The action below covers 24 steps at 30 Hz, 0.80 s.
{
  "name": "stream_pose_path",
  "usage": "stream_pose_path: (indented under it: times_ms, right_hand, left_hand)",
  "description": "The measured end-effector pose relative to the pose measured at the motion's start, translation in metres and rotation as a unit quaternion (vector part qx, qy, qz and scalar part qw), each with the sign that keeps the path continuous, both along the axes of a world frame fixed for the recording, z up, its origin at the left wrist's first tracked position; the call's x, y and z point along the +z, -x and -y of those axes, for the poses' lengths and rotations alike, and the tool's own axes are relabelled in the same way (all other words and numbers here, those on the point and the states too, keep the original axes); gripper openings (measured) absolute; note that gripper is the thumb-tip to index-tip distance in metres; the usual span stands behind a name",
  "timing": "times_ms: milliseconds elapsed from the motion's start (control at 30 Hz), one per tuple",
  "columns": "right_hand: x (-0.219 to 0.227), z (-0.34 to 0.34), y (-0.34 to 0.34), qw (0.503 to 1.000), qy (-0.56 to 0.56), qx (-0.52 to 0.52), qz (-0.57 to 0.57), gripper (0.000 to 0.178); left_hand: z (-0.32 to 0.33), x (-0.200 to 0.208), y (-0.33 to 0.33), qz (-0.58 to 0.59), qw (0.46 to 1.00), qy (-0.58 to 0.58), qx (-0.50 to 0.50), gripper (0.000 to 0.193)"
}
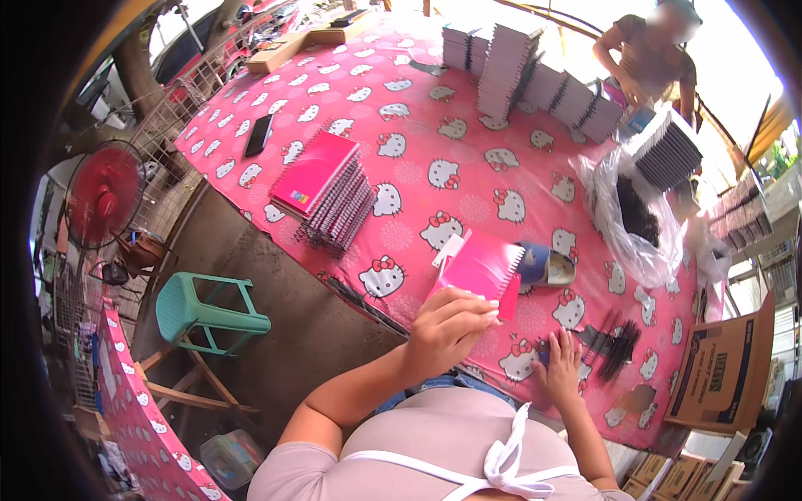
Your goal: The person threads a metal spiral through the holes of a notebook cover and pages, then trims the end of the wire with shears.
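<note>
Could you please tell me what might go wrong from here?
The stack of pink notebooks stands near the edge of the table, so a bump might tip some off. The pink notebook by the left hand could get its pages bent if handled roughly. The right hand rests beside a dark, bristly pile, which a careless sweep might scatter.

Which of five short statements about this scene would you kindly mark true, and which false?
1. The left hand is at the pink notebook. True.
2. The right hand is near the edge of the table. True.
3. The right hand holds the phone. False: the phone lies on the table, away from both hands.
4. The stool is yellow. False: the stool is green.
5. The fan is red. True.
</note>
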State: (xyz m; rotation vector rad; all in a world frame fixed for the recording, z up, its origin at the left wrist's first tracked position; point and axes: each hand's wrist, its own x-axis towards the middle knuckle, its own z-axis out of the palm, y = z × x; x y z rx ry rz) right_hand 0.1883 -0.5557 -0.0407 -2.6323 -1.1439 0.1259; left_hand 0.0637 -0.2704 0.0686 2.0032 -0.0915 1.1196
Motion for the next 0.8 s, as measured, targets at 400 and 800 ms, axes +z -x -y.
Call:
stream_pose_path:
  times_ms: [400, 800]
  right_hand:
    - [0.108, -0.108, 0.046, 0.955, -0.278, 0.097, -0.046, 0.045]
    - [0.096, -0.101, 0.029, 0.674, -0.307, -0.021, -0.672, 0.03]
  left_hand:
    - [0.006, -0.031, 0.0, -0.103, 0.989, 0.108, 0.0, 0.02]
    - [-0.007, -0.032, -0.002, 0.001, 0.999, 0.047, -0.024, 0.025]
